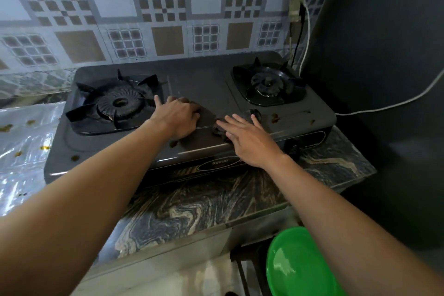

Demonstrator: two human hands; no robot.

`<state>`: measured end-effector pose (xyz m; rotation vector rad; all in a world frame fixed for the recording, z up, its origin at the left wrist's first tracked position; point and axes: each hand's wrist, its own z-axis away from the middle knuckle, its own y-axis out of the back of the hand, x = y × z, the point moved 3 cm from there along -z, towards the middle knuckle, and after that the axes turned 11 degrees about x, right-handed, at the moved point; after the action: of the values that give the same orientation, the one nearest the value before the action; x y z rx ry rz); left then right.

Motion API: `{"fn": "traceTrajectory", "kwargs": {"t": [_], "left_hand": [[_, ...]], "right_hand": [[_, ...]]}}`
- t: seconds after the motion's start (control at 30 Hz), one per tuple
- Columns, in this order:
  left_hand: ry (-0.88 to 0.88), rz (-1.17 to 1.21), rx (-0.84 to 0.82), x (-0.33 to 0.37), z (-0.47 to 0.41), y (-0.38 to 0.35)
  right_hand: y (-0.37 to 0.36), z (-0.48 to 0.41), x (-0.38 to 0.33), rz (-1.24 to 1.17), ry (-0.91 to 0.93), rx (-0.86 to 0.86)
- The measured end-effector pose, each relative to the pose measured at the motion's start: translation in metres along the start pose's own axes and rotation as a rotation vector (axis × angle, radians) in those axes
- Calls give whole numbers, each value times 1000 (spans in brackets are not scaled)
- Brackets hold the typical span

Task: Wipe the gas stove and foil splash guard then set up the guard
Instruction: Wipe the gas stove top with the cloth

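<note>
Head view: two-burner gas stove (211, 89) sits on a marbled counter (216, 204), back edge against a patterned tile wall (144, 7).

Left hand (177, 115) is on the stove top between the burners, palm down, fingers curled over a dark cloth (206, 115), thumb stuck out toward the left burner (117, 103). Cloth is almost the same colour as the stove, so its outline is hard to read; it seems to run from under the left hand across to the right hand.

Right hand (249, 139) is flat and open near the front edge, fingers spread and pointing toward the right burner (266, 84). Fingertips rest on or just over the bunched end of the cloth; can't tell whether it grips anything, looks like no grasp.

Brown stains are visible on the stove top: front left corner, and right front beside a small dark knob-like part (254, 113).

Foil guard (26, 137) lies flat on the counter left of the stove, touching or just beside its left edge, crinkled, with yellow-brown spots on it. Not standing.

Green basin (295, 264) is lower right, below counter level, partly hidden by the right forearm. White cable (389, 106) runs along the dark wall on the right.
</note>
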<state>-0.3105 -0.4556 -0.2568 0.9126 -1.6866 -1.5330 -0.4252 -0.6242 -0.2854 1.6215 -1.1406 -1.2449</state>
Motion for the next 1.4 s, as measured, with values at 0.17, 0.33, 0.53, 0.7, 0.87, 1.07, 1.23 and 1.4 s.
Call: {"fn": "traceTrajectory", "kwargs": {"t": [0.17, 0.33, 0.53, 0.7, 0.87, 1.07, 1.23, 1.4], "left_hand": [[-38, -46, 55, 34, -3, -1], [-27, 15, 38, 62, -4, -6], [-20, 31, 35, 70, -3, -6], [-22, 3, 18, 72, -4, -5], [10, -8, 41, 80, -3, -7], [-3, -38, 54, 79, -3, -9], [15, 13, 35, 76, -4, -11], [11, 12, 40, 77, -5, -12]], "right_hand": [[10, 0, 30, -39, -52, 6], [15, 3, 66, -40, -86, 63], [26, 3, 99, -12, -138, 79], [39, 5, 125, 37, -199, 95], [48, 9, 147, 59, -252, 123], [57, 10, 178, 84, -313, 147], [61, 4, 199, 82, -388, 143], [71, -3, 207, 104, -459, 154]]}}
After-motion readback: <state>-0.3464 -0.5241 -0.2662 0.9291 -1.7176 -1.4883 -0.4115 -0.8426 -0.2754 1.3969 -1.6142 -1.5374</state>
